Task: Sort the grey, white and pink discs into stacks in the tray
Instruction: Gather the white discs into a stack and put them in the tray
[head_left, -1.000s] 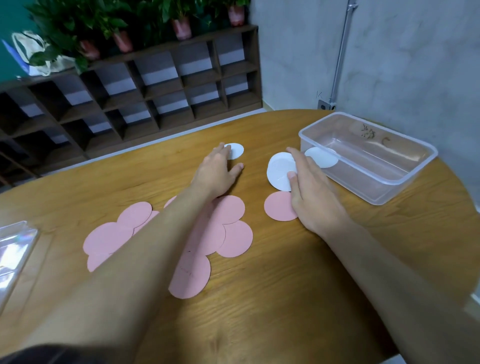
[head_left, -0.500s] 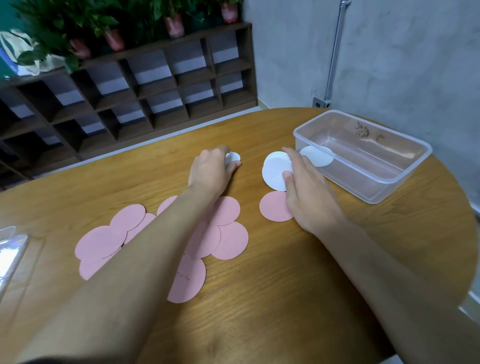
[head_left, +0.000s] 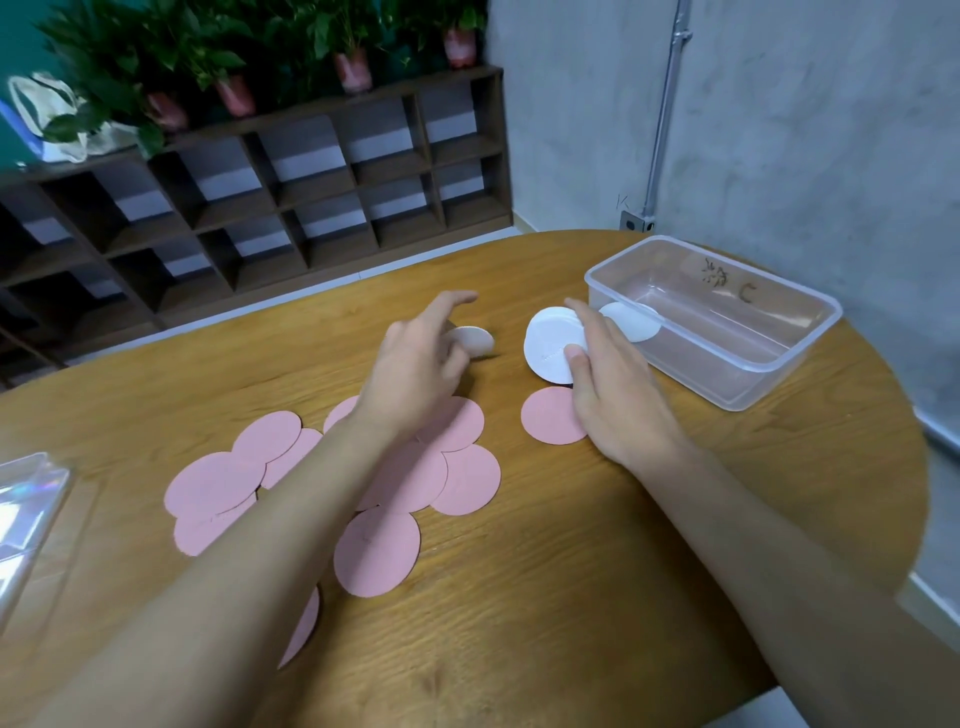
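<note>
Since half a second ago your left grip (head_left: 415, 364) has come up off the worktop (head_left: 571, 571) with the small white disc (head_left: 475, 340). Then it lay flat over that disc; now it pinches it, the disc tilted with a shadow under its right edge and the forefinger stretched loose above. Which fingers close on it is hidden behind the knuckles. Your right grip (head_left: 613, 384) has hardly shifted: it lies open with straight fingers across the white stack (head_left: 550, 343), thumb tip on the stack's near face, likely pinning the pile so it stays square. That stack sits at three o'clock from the lifted disc, near but apart, so the short hop across looks like the step in hand. At six o'clock from the stack a single pink disc (head_left: 550, 423) lies partly under your right palm, just beside the pile; whether they touch I cannot tell. The clear tray (head_left: 727, 332) stands at two o'clock on the worktop, just beyond your right fingertips. One white disc (head_left: 631, 322) already lies in its nine o'clock end, which suggests that end is meant for white. The other pink discs (head_left: 395, 551) lie loose and overlapping from six to eight o'clock, some under your left forearm, none stacked or in the tray. No grey discs show. These thin, flat pieces look prone to slip, so keep the pinch firm.
</note>
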